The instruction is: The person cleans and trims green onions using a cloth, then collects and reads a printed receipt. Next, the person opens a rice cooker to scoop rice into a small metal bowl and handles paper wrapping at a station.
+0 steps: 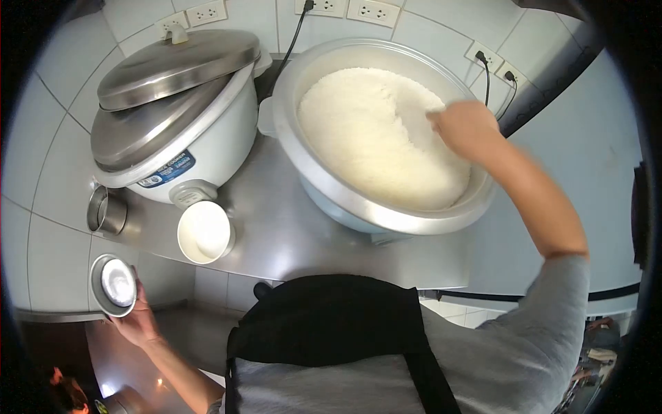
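My left hand (139,321) grips a small round metal bowl (117,283), tilted so its shiny inside faces me. Its inside holds no rice that I can see. Over on the right, my right hand (469,127) is closed in a fist above the cooked white rice (358,138) in a large open rice cooker (324,196). Motion smears the fingers, and whatever they hold blends into the pale rice. The rice's surface is broken and hollowed beside that hand.
Left of the open cooker stands a second rice cooker (227,138) with a metal lid (186,65) resting askew on top. A white tub (205,232) and a metal cup (107,210) sit on the steel counter (276,241). Power cords hang from wall outlets (372,12).
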A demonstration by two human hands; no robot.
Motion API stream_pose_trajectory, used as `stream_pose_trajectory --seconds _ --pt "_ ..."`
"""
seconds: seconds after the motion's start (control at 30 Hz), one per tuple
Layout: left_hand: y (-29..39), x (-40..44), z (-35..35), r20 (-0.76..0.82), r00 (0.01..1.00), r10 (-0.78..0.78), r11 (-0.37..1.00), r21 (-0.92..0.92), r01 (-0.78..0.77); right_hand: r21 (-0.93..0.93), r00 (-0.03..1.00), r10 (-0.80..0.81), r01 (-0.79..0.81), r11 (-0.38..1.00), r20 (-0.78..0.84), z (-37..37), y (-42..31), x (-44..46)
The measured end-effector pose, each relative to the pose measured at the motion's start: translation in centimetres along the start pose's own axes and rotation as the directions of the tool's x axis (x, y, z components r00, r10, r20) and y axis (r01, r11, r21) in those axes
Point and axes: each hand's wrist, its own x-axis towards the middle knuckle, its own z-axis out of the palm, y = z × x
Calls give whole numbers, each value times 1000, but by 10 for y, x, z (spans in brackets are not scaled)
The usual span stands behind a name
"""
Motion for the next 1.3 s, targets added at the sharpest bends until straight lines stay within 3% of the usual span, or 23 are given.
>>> stream_pose_trajectory --seconds 0.03,0.13,0.2,0.23,0.3,0.4,0.5,0.6,0.7,0.8,0.97,1.07,1.3 --pt "-13 -14 20 116 990 -82 993 -76 91 -7 999 -33 33 999 0 -4 1 -25" --pt "-56 -46 63 255 924 -286 855 -366 366 7 989 -117 117 993 87 -30 19 -62" --pt "-84 -62 88 169 880 -443 810 -346 474 -58 977 -159 169 984 144 -45 35 -56" --pt "-99 -71 107 72 882 -465 835 -296 464 -72 978 -203 200 977 -44 -42 36 -46" --pt "-126 -77 136 -58 847 -529 836 -206 508 -116 874 -272 246 962 -402 -27 28 -16" --pt "-154 -78 148 -16 818 -574 816 -95 571 -124 535 -410 490 863 -738 0 -6 28" --pt "-155 -67 144 -45 802 -596 803 -51 594 -74 528 -418 553 830 -739 35 17 41" --pt "-138 -57 147 -197 836 -513 855 -34 517 12 702 -432 531 847 -567 55 68 31" --pt "-125 -42 142 -141 866 -479 878 -59 475 -95 674 -380 420 902 -634 37 86 52" --pt "-118 -33 132 -57 881 -469 883 -46 467 -24 739 -138 162 986 -660 45 73 113" --pt "-100 -20 138 -76 905 -418 908 -8 419 41 795 -162 228 973 -584 42 28 128" --pt "-100 -5 136 81 890 -449 893 6 450 43 784 -224 304 952 -578 25 12 95" --pt "-120 17 177 258 837 -482 860 -43 508 0 712 -303 392 920 -633 -4 -20 25"
